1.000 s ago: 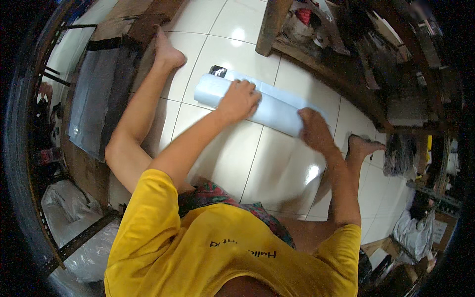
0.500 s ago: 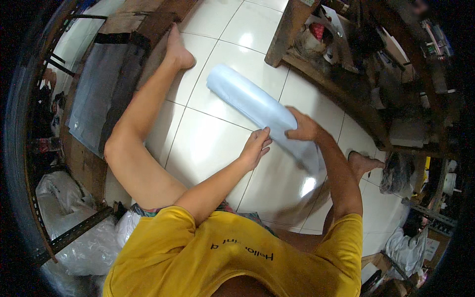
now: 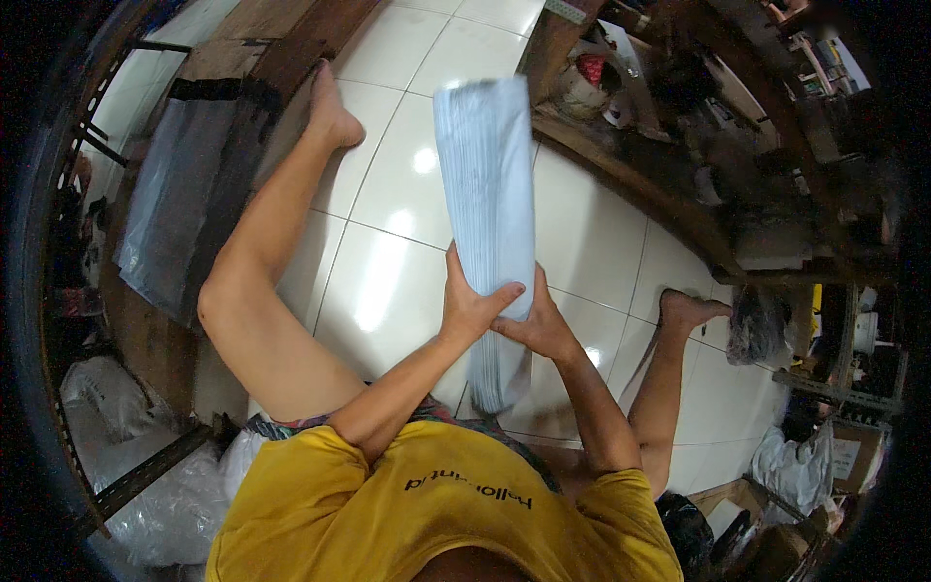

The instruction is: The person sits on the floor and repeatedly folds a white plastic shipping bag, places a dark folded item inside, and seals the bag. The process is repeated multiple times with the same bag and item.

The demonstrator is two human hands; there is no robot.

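Note:
A thick bundle of pale blue-white sheets [image 3: 504,184], perhaps plastic or paper, stands out lengthwise before me above the floor. Many layered edges show along its left side, and its right face is smooth. Around the bundle's left side, near its lower part, my left hand [image 3: 471,308] is closed, thumb across the front. My right hand [image 3: 545,322] grips the opposite side, its thumb close to the left one. Fingers behind the bundle are hidden. The bundle's lower end hangs between my forearms.
White tiled floor [image 3: 388,281] lies between my spread bare legs. A wooden shelf [image 3: 630,184] full of clutter stands at the right. To the left are a dark flat package [image 3: 179,194] on wood and clear plastic bags [image 3: 145,466] by a metal rack.
The bundle has swung from a slanted position to nearly straight ahead and been lifted, its layered edges now showing. My left hand has gone from its near edge to a full grip.

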